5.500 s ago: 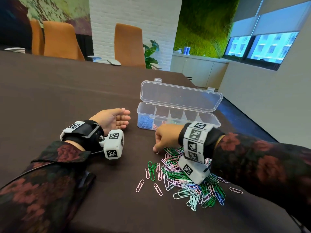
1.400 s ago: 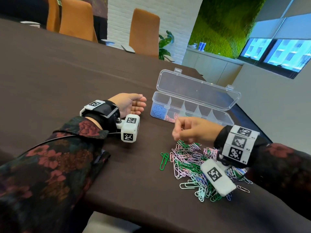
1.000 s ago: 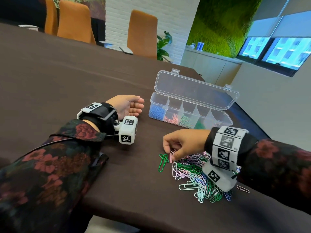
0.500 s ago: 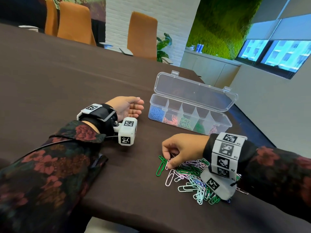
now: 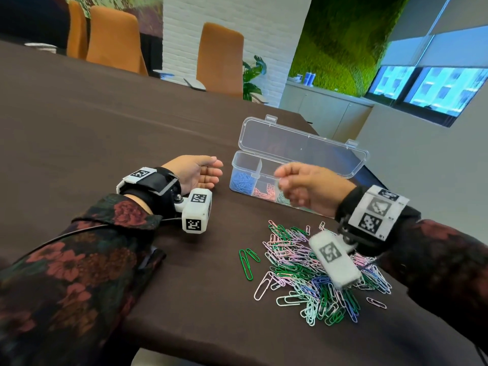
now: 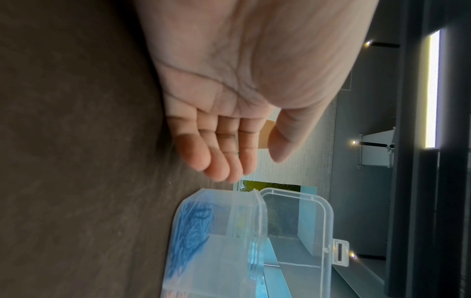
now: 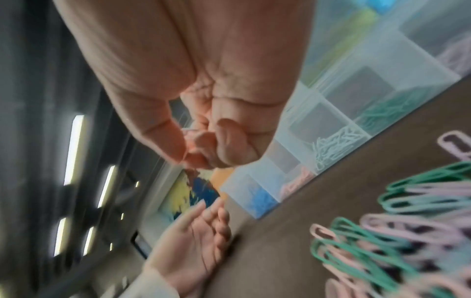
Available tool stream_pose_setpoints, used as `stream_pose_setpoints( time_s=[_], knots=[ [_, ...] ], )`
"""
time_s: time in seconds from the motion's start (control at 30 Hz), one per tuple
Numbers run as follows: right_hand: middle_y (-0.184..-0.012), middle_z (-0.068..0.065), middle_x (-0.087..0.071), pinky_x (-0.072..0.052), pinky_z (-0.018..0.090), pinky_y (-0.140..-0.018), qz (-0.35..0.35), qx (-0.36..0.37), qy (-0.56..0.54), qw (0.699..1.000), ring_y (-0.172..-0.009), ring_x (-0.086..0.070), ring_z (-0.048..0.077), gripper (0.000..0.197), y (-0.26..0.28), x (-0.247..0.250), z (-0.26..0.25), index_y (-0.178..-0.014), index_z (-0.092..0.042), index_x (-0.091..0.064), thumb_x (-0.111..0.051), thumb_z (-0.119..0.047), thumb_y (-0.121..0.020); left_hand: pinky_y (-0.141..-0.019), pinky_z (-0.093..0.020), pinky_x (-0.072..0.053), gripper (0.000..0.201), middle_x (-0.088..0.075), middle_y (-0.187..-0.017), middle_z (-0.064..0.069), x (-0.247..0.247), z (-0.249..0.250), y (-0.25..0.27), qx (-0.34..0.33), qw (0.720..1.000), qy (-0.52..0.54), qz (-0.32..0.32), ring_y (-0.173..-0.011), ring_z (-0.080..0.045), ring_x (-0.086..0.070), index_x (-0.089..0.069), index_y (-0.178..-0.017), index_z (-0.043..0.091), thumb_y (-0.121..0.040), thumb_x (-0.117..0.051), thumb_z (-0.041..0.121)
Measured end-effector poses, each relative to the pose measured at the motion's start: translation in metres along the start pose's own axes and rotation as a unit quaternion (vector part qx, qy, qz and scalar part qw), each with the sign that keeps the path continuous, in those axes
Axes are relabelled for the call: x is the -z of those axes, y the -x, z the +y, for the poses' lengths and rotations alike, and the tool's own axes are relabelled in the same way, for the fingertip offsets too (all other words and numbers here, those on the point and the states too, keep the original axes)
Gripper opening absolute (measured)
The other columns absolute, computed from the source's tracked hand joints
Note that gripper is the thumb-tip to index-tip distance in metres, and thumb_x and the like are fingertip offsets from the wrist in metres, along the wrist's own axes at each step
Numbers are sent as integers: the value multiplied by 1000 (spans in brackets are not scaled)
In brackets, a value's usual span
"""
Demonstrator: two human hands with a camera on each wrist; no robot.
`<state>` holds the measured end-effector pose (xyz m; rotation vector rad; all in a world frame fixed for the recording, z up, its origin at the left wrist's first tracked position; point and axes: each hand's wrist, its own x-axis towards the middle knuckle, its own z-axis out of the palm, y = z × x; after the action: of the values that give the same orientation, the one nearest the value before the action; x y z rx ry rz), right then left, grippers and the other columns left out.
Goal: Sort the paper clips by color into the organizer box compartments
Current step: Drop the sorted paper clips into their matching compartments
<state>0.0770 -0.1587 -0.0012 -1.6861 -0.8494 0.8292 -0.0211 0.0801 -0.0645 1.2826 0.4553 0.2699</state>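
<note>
Dark brown table with a faint woven grain fills the scene, orange chairs lined up behind it beside a white brick wall and a mossy green panel. Out in the middle sits the organizer box, clear plastic, rectangular with rounded corners, lid swung up and back, its dividers splitting it into a row of compartments: blue clips at the left end, pink ones next door, pale mint beyond that. No brand or lettering readable anywhere, only black-and-white square marker codes on the wristbands and white camera blocks. The right hand hovers just in front of the box, above the table, fingers curled in and thumb pressed to fingertip; the right wrist view shows something thin and pinkish pinched there, too blurred to call. The left hand rests on its edge just left of the box, palm open, fingers relaxed and together, holding nothing. Near the front edge sprawls the loose pile of paper clips, thin wire loops in dark green, pink, lilac, mint and blue, tangled together, with two dark green clips lying apart on its left.
</note>
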Motion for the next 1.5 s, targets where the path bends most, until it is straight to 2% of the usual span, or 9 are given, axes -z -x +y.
stream_pose_setpoints(
  time_s=[0.17,0.23,0.33,0.5,0.63,0.77,0.93,1.23,1.5],
  knots=[
    [-77,9,-42,-43,18,-41,173,-54,-293,939,-61,-48,18,24,-27,17,-19,-92,-3,-50,-26,1,-95,-49,-18,-51,20,-59,-78,-3,0,0,-1,3,1000,2,-3,-55,-10,-58,-60,-94,11,-98,-46,24],
    [-99,19,-48,-53,29,-64,202,-57,-370,905,-87,-56,30,23,-40,18,-25,-97,0,-51,-29,-8,-100,-49,-18,-51,20,-59,-78,-4,0,-1,-1,2,1000,4,-3,-54,-10,-59,-60,-94,11,-98,-45,24],
    [-147,27,-28,-37,38,-101,188,-60,-406,892,-133,-36,35,46,-51,15,-28,-139,-4,-36,-33,-31,-102,-48,-18,-51,20,-59,-77,-4,0,-1,-1,3,1000,9,-4,-51,-10,-59,-60,-93,10,-98,-45,23],
    [-155,26,-4,-11,46,-117,176,-26,-387,905,-145,-3,37,62,-51,10,-27,-149,-6,-20,-31,-43,-101,-49,-19,-51,20,-59,-76,-4,0,0,-1,0,1000,11,-7,-52,-10,-59,-60,-93,10,-98,-45,23],
    [-106,17,-60,-46,38,-93,186,44,-293,937,-99,-62,28,18,-31,8,-27,-103,-10,-54,-38,-19,-99,-49,-18,-51,20,-59,-78,-4,0,-1,-1,-2,1000,3,-3,-54,-11,-58,-60,-94,10,-98,-45,23],
    [-62,2,-52,-45,25,-52,92,30,74,993,-48,-49,12,22,-11,13,-19,-83,-12,-57,-44,4,-91,-49,-18,-51,20,-59,-79,-4,-1,-1,-1,-3,1000,0,-2,-54,-10,-58,-60,-94,10,-98,-45,24],
    [-80,-1,-62,-45,19,-54,-95,-93,494,859,-66,-56,13,6,0,1,0,-96,-15,-62,-60,-18,-91,-49,-18,-51,21,-59,-79,-4,-1,-1,-1,0,1000,-3,3,-52,-10,-59,-60,-95,10,-98,-45,24],
    [-78,0,-57,-42,25,-67,-76,-111,601,788,-70,-51,14,20,-24,-25,25,-81,-12,-62,-60,-30,-90,-49,-18,-51,21,-59,-77,-3,0,-1,-3,3,1000,-5,0,-53,-10,-58,-60,-95,11,-99,-44,24],
    [-75,4,-61,-41,20,-48,-34,-103,332,937,-62,-52,14,22,-15,-4,26,-69,-18,-51,-53,-5,-86,-49,-18,-51,21,-60,-77,-3,0,0,-3,3,1000,-3,-2,-53,-10,-59,-61,-95,11,-98,-46,24]
  ],
)
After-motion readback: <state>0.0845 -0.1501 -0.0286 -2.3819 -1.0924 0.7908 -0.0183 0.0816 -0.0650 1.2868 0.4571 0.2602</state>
